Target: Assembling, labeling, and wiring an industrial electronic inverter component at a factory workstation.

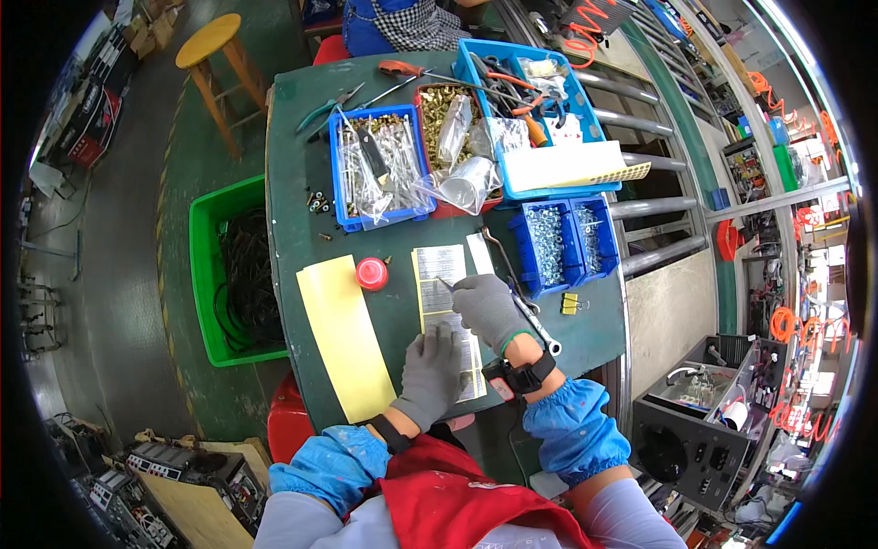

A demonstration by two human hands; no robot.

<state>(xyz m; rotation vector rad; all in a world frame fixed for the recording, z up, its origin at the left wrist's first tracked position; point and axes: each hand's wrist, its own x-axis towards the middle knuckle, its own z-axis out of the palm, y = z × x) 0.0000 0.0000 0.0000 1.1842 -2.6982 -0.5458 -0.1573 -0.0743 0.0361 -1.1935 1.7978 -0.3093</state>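
A printed sheet of yellow and white labels [437,265] lies on the green table in front of me. My left hand [432,375], in a grey glove, rests on its lower part with the fingers laid down on the paper. Above it, my right hand [489,309], gloved too, is closed over the sheet. A thin dark tip [445,285] pokes out from its fingers; the rest of that tool is hidden. Left of the sheet are a plain yellow sheet [346,329] and a small red round container [371,274]. A metal wrench [547,339] lies beside my right wrist.
Blue bins of screws [547,247], a blue tray of long bolts [347,188], a red bin of brass fasteners [434,105] and a blue tool crate [585,101] fill the far side. Pliers [320,110] lie there. A green crate [208,302] stands left, rollers [654,207] right.
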